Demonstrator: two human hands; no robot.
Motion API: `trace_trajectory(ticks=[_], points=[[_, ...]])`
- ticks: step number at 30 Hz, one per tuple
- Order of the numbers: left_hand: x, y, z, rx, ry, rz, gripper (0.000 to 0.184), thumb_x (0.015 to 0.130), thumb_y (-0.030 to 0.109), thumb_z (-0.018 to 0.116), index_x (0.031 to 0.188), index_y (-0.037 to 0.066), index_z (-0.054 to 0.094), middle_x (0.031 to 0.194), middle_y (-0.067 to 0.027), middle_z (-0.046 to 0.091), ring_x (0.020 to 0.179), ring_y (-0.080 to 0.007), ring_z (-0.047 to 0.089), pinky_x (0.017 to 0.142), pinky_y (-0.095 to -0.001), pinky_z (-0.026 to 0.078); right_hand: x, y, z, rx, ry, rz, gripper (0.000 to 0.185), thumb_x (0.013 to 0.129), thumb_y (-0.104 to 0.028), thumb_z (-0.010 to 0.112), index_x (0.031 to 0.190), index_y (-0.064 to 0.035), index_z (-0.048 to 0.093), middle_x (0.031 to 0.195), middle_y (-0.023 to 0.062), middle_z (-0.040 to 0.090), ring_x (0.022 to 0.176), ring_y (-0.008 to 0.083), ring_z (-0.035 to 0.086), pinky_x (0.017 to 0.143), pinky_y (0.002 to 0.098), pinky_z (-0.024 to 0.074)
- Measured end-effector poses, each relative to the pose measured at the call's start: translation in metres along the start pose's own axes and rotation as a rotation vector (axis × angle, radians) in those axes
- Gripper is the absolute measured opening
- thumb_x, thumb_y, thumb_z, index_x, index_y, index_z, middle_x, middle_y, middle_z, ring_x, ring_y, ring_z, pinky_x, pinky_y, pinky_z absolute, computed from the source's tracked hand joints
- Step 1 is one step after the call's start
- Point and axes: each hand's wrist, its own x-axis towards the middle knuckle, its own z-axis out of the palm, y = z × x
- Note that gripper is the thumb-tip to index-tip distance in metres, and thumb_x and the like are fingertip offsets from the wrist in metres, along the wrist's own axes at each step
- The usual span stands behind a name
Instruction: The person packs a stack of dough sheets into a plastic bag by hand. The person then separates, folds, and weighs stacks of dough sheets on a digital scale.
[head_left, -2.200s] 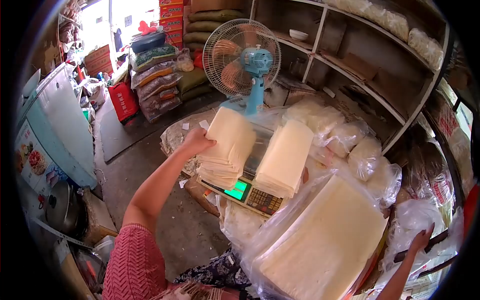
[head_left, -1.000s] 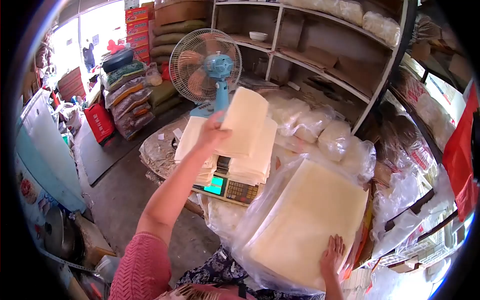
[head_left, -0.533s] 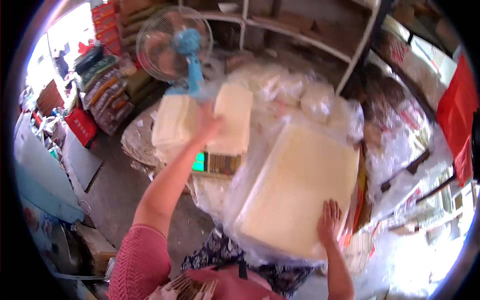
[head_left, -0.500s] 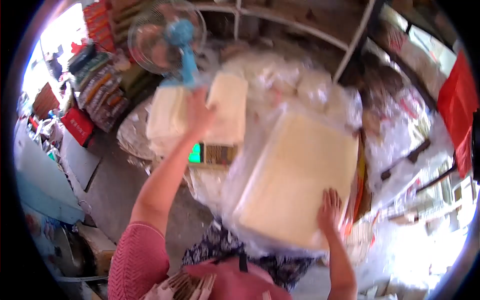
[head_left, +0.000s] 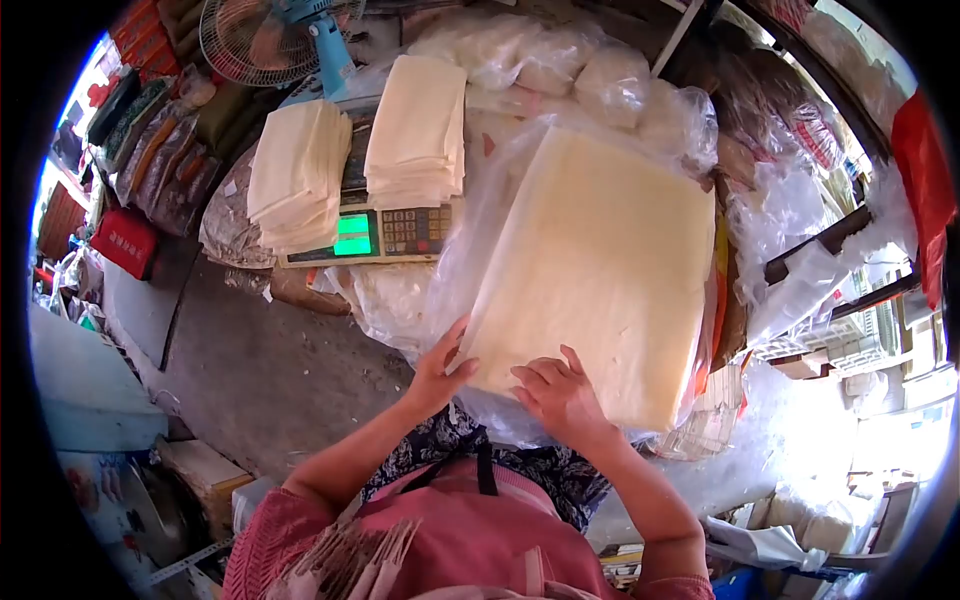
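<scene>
A large stack of thin cream-coloured sheets [head_left: 600,270] lies in an open clear plastic bag [head_left: 455,270] in front of me. My left hand [head_left: 437,370] is at the stack's near left corner, thumb and fingers apart. Over the near edge, my right hand [head_left: 562,397] rests against the top sheet with its fingers loosely bent and spread. Two smaller piles of folded cream sheets, a left pile [head_left: 297,180] and a right pile [head_left: 417,130], sit on a digital scale [head_left: 415,232] with a lit green display.
A blue fan [head_left: 328,55] stands behind the scale. Plastic-wrapped bundles [head_left: 610,85] line the back of the work surface. Packed goods [head_left: 160,140] and a red bag [head_left: 125,243] are at left. Shelving with plastic bags [head_left: 800,220] is on the right.
My left hand has come back from the piles on the scale to the big stack's near left corner. My right hand has shifted left from the stack's right side. The view has tilted down.
</scene>
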Motion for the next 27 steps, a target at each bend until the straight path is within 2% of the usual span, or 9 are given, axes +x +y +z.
trace_trajectory(ticks=[5,7,11,14,17,19,21,24,27], points=[[0.002,0.005,0.004,-0.039,0.053,-0.045,0.069,0.079,-0.005,0.061,0.140,0.008,0.032,0.138,-0.0107,0.040,0.128,-0.0224,0.037,0.103,-0.0340,0.032,0.004,-0.002,0.007,-0.096,-0.065,-0.048,0.021,0.076,-0.014,0.066,0.096,-0.0082,0.063,0.087,0.0046,0.062,0.087,0.0198,0.060,0.092,0.0427,0.0411],[0.005,0.019,0.007,0.359,0.081,0.150,0.062,0.076,-0.005,0.060,0.134,0.009,0.041,0.138,-0.0127,0.041,0.128,-0.0268,0.038,0.104,-0.0353,0.032,0.001,0.007,0.007,-0.006,-0.074,-0.026,0.018,0.075,-0.009,0.065,0.094,-0.0080,0.063,0.086,0.0054,0.061,0.085,0.0200,0.060,0.088,0.0385,0.0448],[0.015,0.058,0.006,1.244,-0.187,0.539,0.047,0.070,0.000,0.057,0.116,0.009,0.058,0.134,-0.0160,0.043,0.127,-0.0321,0.038,0.105,-0.0398,0.031,-0.005,0.039,-0.064,0.569,0.391,0.764,0.019,0.078,0.000,0.061,0.097,-0.0014,0.060,0.094,0.0087,0.062,0.089,0.0216,0.061,0.082,0.0312,0.0481],[0.037,0.056,0.012,1.163,-0.616,0.491,0.037,0.069,0.006,0.056,0.105,0.008,0.063,0.131,-0.0141,0.047,0.126,-0.0289,0.040,0.105,-0.0446,0.030,-0.016,0.033,-0.078,0.508,0.327,0.503,0.028,0.079,-0.009,0.065,0.105,-0.0028,0.060,0.104,0.0112,0.062,0.099,0.0225,0.059,0.087,0.0330,0.0467],[0.064,0.053,0.054,1.051,-0.720,0.342,0.034,0.074,0.014,0.059,0.107,0.009,0.062,0.128,-0.0144,0.049,0.127,-0.0309,0.038,0.105,-0.0487,0.028,-0.027,0.004,-0.044,-0.043,-0.036,0.429,0.062,0.080,-0.023,0.068,0.133,-0.0091,0.041,0.132,0.0131,0.047,0.126,0.0311,0.041,0.103,0.0402,0.0346],[0.061,0.057,0.074,1.100,-0.559,0.374,0.041,0.080,0.029,0.061,0.115,0.010,0.057,0.130,-0.0152,0.045,0.126,-0.0337,0.037,0.101,-0.0568,0.029,-0.044,0.025,-0.028,-0.234,-0.054,0.352,0.047,0.082,-0.019,0.065,0.126,-0.0083,0.050,0.127,0.0139,0.051,0.122,0.0319,0.045,0.100,0.0390,0.0374],[0.059,0.042,0.081,1.310,-0.409,0.539,0.046,0.081,0.036,0.061,0.119,0.010,0.054,0.132,-0.0161,0.041,0.125,-0.0348,0.037,0.097,-0.0605,0.030,-0.075,0.094,-0.027,-0.056,-0.096,0.761,0.041,0.085,-0.012,0.057,0.125,-0.0105,0.050,0.123,0.0129,0.054,0.114,0.0282,0.051,0.096,0.0428,0.0399],[0.063,0.051,0.084,1.334,-0.519,0.439,0.053,0.078,0.039,0.064,0.121,0.010,0.052,0.132,-0.0163,0.039,0.125,-0.0352,0.036,0.095,-0.0624,0.031,-0.049,0.087,-0.106,-0.056,0.617,0.648,0.012,0.086,-0.007,0.054,0.090,-0.0023,0.065,0.071,0.0108,0.062,0.063,0.0233,0.061,0.063,0.0332,0.0496],[0.091,0.070,0.103,1.386,-0.710,0.167,0.061,0.077,0.042,0.065,0.127,0.010,0.048,0.134,-0.0161,0.039,0.125,-0.0368,0.035,0.092,-0.0602,0.034,-0.026,0.074,-0.159,0.027,0.691,0.643,0.016,0.087,-0.014,0.060,0.081,0.0003,0.058,0.068,0.0145,0.059,0.060,0.0315,0.059,0.055,0.0335,0.0441]])
